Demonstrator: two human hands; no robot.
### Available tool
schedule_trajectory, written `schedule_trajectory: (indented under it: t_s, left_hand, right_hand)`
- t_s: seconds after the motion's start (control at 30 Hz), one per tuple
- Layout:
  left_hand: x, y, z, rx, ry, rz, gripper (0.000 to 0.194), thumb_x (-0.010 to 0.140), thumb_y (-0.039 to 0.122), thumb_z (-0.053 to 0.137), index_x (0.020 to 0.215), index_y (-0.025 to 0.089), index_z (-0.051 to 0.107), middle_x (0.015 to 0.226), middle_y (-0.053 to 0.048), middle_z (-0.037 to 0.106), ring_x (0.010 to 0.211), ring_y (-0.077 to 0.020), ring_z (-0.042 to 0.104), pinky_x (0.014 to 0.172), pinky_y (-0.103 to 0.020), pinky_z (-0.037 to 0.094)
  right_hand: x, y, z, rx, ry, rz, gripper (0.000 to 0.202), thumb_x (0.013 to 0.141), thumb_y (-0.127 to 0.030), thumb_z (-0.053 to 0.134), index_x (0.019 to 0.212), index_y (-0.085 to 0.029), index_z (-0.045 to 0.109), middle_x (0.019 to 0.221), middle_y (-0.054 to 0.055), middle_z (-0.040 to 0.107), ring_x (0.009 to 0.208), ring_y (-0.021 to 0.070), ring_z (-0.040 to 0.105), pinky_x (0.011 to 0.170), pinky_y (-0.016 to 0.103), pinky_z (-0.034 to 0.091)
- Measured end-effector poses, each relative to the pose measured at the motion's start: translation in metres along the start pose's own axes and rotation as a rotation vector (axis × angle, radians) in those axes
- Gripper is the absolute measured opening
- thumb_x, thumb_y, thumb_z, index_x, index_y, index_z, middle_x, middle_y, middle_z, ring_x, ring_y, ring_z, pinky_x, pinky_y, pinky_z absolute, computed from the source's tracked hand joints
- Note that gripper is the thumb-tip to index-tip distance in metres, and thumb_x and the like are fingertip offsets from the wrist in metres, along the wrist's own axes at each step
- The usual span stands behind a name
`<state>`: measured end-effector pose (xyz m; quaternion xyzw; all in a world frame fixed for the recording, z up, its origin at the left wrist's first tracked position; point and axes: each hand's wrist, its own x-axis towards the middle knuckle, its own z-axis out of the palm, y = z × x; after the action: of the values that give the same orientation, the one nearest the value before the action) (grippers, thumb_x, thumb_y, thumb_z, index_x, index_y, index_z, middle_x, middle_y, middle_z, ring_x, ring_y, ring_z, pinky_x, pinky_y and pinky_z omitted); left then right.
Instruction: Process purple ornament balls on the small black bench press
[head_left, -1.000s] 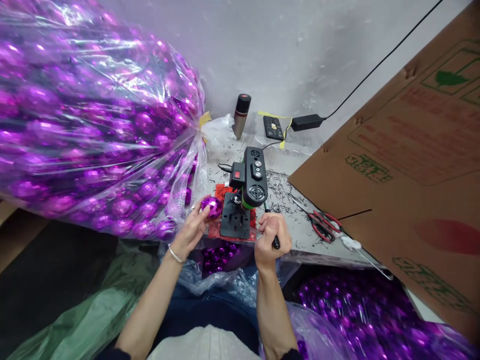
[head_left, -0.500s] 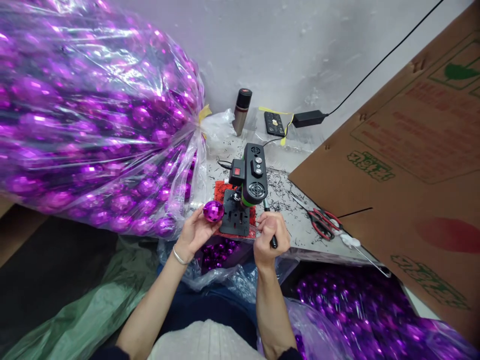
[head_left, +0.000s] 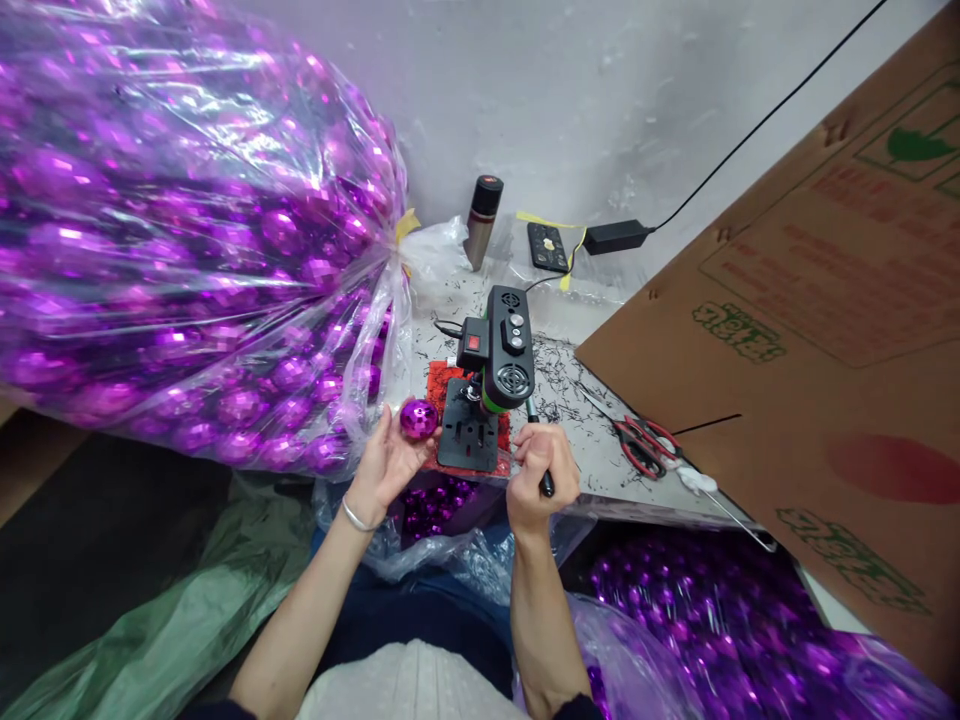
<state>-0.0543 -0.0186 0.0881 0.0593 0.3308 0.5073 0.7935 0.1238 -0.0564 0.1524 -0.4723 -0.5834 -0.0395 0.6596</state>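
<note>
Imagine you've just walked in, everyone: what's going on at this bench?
Someone is working with both hands. The left hand holds a shiny purple ball just left of the black plate under a small machine. The right hand is closed around a black handle at the machine's right. A tied clear bag of purple balls lies to the left; on the right, scissors lie near a carton.

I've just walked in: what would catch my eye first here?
Probably the bulging clear bag of purple balls at upper left. In the centre, the left hand holds one purple ball beside a black machine; the right hand grips a lever. A cardboard box fills the right.
</note>
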Motion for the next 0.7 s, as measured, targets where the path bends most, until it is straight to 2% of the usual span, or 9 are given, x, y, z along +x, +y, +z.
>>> schedule_trajectory:
  t_s: [0.07,0.13,0.33,0.43,0.53,0.7]
  left_hand:
    - [0.004,-0.006,0.0,0.087,0.013,0.093,0.043,0.098,0.039,0.068,0.138,0.026,0.062,0.116,-0.008,0.076,0.094,-0.0198,0.078,0.085,-0.034,0.066]
    - [0.009,-0.013,0.0,0.197,0.044,0.182,0.044,0.095,0.034,0.073,0.137,0.028,0.063,0.119,-0.006,0.076,0.1,-0.0191,0.077,0.095,-0.037,0.063]
    - [0.035,-0.04,0.003,0.642,0.137,0.48,0.056,0.086,0.04,0.081,0.135,0.021,0.064,0.132,-0.01,0.073,0.129,-0.026,0.067,0.116,-0.041,0.049]
    - [0.042,-0.05,0.0,0.902,0.155,0.573,0.061,0.085,0.045,0.08,0.139,0.021,0.063,0.134,-0.012,0.072,0.132,-0.031,0.064,0.119,-0.048,0.045]
    - [0.042,-0.054,-0.004,1.118,0.115,0.67,0.061,0.086,0.047,0.078,0.14,0.021,0.062,0.14,-0.014,0.069,0.135,-0.0331,0.062,0.12,-0.05,0.043]
    - [0.045,-0.055,-0.009,1.336,-0.029,0.846,0.061,0.087,0.044,0.079,0.14,0.02,0.06,0.141,-0.016,0.067,0.135,-0.033,0.061,0.118,-0.051,0.046]
  right_hand:
    - [0.0,0.0,0.0,-0.009,-0.006,-0.003,0.035,0.102,-0.016,0.045,0.069,-0.023,0.052,0.063,-0.002,0.056,0.064,0.0141,0.06,0.061,0.031,0.045]
    - [0.0,0.0,-0.001,-0.016,-0.01,-0.005,0.035,0.102,-0.016,0.045,0.069,-0.023,0.051,0.063,-0.002,0.055,0.065,0.0142,0.06,0.061,0.031,0.045]
    - [0.0,0.001,-0.002,0.001,-0.029,-0.019,0.034,0.101,-0.014,0.045,0.069,-0.023,0.051,0.063,-0.003,0.054,0.066,0.0135,0.06,0.062,0.03,0.044]
    - [-0.001,0.001,-0.003,-0.006,-0.039,-0.019,0.033,0.101,-0.013,0.046,0.07,-0.023,0.051,0.065,-0.003,0.055,0.066,0.0134,0.06,0.062,0.029,0.044]
    - [-0.001,0.001,-0.004,-0.026,-0.049,-0.021,0.032,0.101,-0.013,0.045,0.071,-0.023,0.051,0.067,-0.002,0.057,0.065,0.0132,0.059,0.061,0.029,0.043]
    - [0.0,0.0,-0.004,-0.008,-0.043,-0.019,0.029,0.1,-0.012,0.046,0.074,-0.022,0.052,0.068,-0.003,0.058,0.065,0.0122,0.059,0.061,0.027,0.043]
